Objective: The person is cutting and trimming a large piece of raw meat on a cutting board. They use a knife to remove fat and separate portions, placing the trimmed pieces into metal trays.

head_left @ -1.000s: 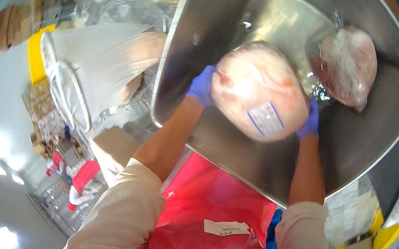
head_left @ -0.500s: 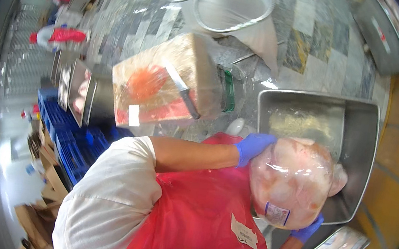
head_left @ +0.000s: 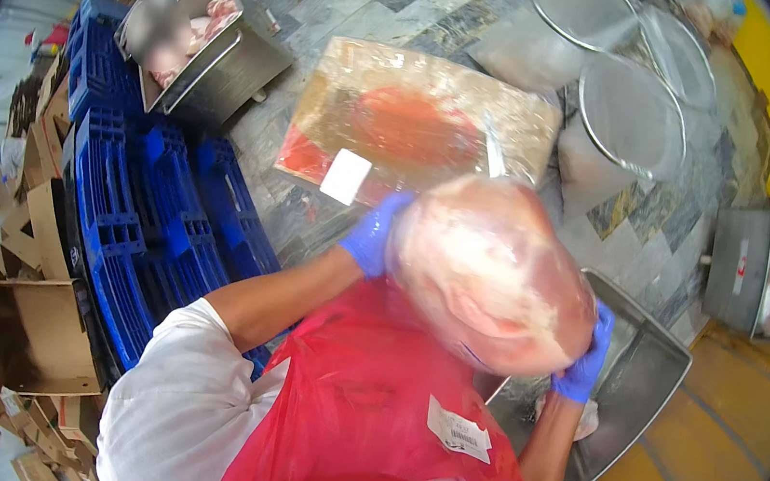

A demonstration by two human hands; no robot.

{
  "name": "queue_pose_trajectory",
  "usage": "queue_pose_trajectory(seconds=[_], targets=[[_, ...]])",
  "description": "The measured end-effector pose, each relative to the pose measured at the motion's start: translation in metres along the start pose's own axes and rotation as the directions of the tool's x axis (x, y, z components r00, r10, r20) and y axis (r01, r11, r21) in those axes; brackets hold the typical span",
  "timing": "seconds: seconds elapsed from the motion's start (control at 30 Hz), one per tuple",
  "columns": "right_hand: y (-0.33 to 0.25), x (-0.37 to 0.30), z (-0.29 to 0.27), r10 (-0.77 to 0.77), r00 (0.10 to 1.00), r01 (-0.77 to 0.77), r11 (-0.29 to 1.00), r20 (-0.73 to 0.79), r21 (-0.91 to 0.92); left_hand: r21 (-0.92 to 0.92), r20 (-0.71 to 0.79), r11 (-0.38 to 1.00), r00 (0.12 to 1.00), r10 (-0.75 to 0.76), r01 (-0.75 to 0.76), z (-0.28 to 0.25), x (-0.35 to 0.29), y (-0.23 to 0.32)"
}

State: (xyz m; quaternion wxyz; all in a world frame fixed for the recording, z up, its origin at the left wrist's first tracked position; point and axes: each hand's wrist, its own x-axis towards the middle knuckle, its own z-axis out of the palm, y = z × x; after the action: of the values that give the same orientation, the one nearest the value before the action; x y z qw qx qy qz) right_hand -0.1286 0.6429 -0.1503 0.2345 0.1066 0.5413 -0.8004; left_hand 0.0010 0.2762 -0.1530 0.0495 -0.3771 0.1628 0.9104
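Between my two blue-gloved hands is a large plastic-wrapped piece of meat [head_left: 497,275], pink with a broad pale patch of fat. My left hand [head_left: 374,236] presses on its left side, while my right hand [head_left: 586,357] grips its lower right end. Just beyond the meat stands a plastic-wrapped box [head_left: 324,116] with a red-stained top and a white label [head_left: 346,176]. A knife [head_left: 492,148] lies on the box top, its handle hidden behind the meat. Below right is a deep metal tub [head_left: 648,382], with a pale piece [head_left: 587,421] partly showing inside.
Blue plastic pallets [head_left: 105,223] stand at left beside flattened cardboard and an open carton [head_left: 33,330]. A metal cart [head_left: 222,73] holding meat is at upper left. Several plastic-lined round bins [head_left: 629,122] stand upper right, and another metal cart [head_left: 736,267] at far right.
My hands have lifted the meat up and left, away from the tub toward the box. Its labelled face no longer shows. The whole view has swung round to the left.
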Motion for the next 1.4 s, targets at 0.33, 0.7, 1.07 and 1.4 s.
queue_pose_trajectory(seconds=[0.33, 0.7, 1.07, 1.4], targets=[[0.088, 0.112, 0.267, -0.371, 0.876, 0.477, 0.758, 0.307, -0.445, -0.102, 0.043, 0.886, 0.888, 0.457, -0.452, -0.112, 0.008, 0.191], [0.116, 0.156, 0.329, -0.504, 0.679, 0.664, 0.111, 0.534, -0.74, 0.57, 0.057, 0.454, 0.584, 0.81, -0.685, -0.167, 0.045, 0.233], [0.097, 0.152, 0.308, -0.258, 0.579, 0.804, 0.021, 0.773, -0.595, 0.312, -0.519, 0.95, 0.833, 0.192, -0.025, -0.239, 0.08, 0.047], [0.06, 0.143, 0.28, 0.041, 0.474, 0.872, 0.118, 0.879, -0.476, 0.899, -0.271, 0.431, 0.677, 0.685, -0.077, -0.242, -0.025, 0.071]])
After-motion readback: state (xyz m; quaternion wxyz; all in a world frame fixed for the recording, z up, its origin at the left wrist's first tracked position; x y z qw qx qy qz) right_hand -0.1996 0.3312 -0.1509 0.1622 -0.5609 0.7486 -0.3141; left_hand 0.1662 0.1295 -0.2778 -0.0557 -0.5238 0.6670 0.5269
